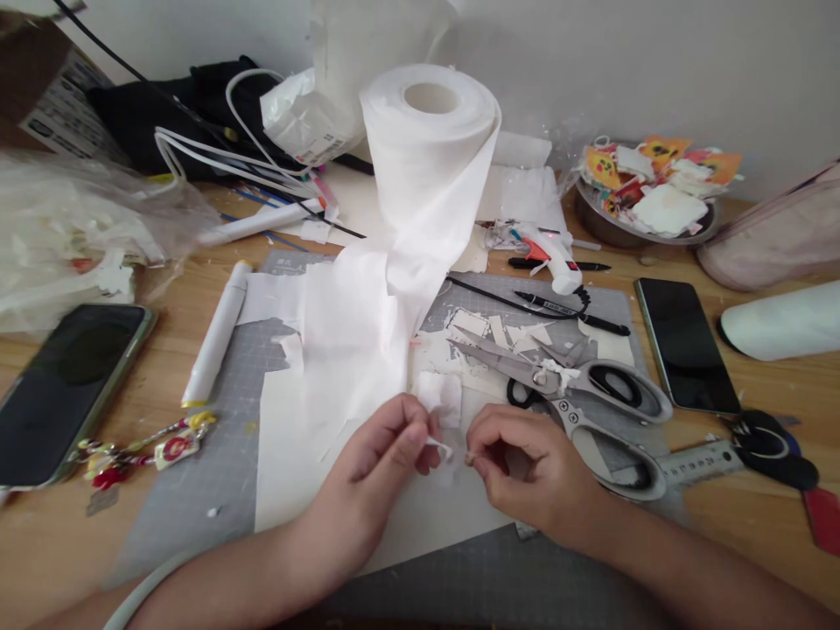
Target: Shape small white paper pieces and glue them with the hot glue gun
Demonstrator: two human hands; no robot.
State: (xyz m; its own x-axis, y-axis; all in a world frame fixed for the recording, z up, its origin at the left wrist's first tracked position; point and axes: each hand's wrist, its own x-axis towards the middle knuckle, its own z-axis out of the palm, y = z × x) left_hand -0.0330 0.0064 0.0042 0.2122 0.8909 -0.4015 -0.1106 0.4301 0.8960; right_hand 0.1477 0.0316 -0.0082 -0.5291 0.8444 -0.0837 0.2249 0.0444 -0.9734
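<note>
My left hand (394, 455) is closed in a pinch on a small twisted piece of white tissue (441, 448), whose end sticks out toward the right. Just across from it, my right hand (531, 468) has its thumb and forefinger pinched together. Whatever may be between those fingertips is too small to make out. The hands are apart, above a cream paper sheet (289, 490). A small square of tissue (441, 395) lies just beyond them. Behind stands a large white tissue roll (420, 149), its loose end (354, 324) draped forward over the sheet.
Large grey scissors (591, 385) and a metal ruler (699, 462) lie right of my hands. Farther back are paper scraps (502, 332), a hot glue gun (555, 258) and a metal bowl (647, 226). Phones (686, 346) flank the cutting mat (197, 490); a white marker (216, 337) lies left.
</note>
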